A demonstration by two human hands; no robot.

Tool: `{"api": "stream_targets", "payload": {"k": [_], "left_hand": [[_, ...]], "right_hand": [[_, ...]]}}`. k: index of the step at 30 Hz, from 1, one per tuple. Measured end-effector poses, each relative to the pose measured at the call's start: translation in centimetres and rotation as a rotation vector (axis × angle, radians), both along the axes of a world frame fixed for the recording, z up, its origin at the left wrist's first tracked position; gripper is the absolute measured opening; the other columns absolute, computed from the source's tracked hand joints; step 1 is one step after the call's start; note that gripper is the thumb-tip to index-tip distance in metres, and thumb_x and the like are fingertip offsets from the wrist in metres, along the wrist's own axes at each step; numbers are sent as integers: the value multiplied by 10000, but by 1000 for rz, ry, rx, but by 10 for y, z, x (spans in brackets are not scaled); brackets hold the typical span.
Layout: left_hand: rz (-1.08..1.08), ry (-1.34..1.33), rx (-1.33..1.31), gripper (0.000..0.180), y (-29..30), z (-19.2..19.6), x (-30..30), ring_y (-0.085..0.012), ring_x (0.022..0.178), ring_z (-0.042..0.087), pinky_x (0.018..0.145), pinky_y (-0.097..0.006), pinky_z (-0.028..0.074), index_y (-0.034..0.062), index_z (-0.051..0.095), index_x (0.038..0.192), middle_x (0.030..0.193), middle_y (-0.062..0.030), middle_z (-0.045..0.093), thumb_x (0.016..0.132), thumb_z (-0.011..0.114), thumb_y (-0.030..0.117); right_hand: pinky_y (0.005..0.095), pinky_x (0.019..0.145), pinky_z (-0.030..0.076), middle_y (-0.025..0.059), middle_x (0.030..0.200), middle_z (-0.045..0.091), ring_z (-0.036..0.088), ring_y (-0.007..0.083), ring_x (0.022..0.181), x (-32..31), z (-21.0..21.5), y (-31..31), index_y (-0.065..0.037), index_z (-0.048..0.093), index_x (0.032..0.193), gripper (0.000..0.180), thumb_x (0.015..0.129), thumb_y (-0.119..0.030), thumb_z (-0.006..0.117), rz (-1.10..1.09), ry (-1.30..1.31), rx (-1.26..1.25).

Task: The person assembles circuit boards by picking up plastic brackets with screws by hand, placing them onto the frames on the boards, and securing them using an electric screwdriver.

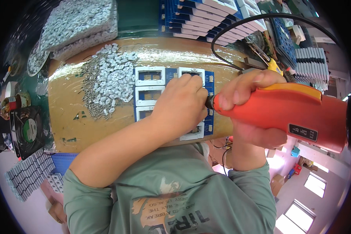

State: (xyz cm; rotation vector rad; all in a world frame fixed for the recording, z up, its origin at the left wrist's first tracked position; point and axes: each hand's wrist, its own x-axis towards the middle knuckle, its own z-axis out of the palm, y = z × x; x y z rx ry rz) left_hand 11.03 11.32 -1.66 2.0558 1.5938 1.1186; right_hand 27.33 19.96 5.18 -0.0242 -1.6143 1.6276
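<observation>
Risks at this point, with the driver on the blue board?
1. The left hand covers the tip of the orange electric screwdriver, so fingers sit close to the bit and could get nicked.
2. The loose pile of screws and white parts lies right beside the blue board; a nudge may scatter it.

The electric screwdriver has a smooth orange plastic body with a soft sheen and a yellow plastic strip along its top; its tip collar looks like dark metal. Its cable is matt black rubber or plastic. The circuit boards are glossy blue, carrying matt white plastic frames. The loose pile of small parts mixes pale plastic pieces with shiny metal screws. The counter looks like brown cardboard or board, matt and scuffed. The sleeves are matt green cloth.
</observation>
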Motion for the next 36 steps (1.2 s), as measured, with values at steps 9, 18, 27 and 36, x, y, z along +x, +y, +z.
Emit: {"api": "stream_targets", "payload": {"k": [9, 18, 27, 36], "left_hand": [[24, -14, 20, 135, 1, -1, 4, -312, 948, 582, 845, -439, 479, 52, 638, 792, 909, -104, 565, 734, 725, 138], [274, 141, -45, 126, -66, 26, -84, -341, 999, 639, 866, -447, 525, 44, 707, 892, 1026, -120, 655, 808, 778, 107], [495, 255, -117, 84, -118, 12, -111, -325, 889, 624, 786, -442, 507, 65, 698, 863, 936, -96, 640, 800, 753, 66], [504, 178, -126, 131, -118, 12, -100, -326, 895, 624, 783, -432, 501, 71, 702, 893, 940, -96, 636, 786, 777, 70]], "right_hand": [[391, 710, 540, 100, 1004, 601, 616, 237, 799, -7, -8, -10, -19, 458, 1460, 1033, 826, -805, 674, -203, -21, -105], [404, 748, 555, 137, 996, 611, 639, 272, 821, 37, -7, 4, 39, 406, 1462, 1047, 849, -761, 689, -297, 124, 29], [400, 725, 532, 133, 992, 610, 619, 260, 810, 53, -27, 8, 21, 439, 1441, 1014, 834, -742, 718, -398, 59, -25], [396, 719, 520, 122, 982, 593, 598, 250, 795, 59, -27, 8, 18, 461, 1441, 995, 845, -745, 692, -376, 65, -42]]}}
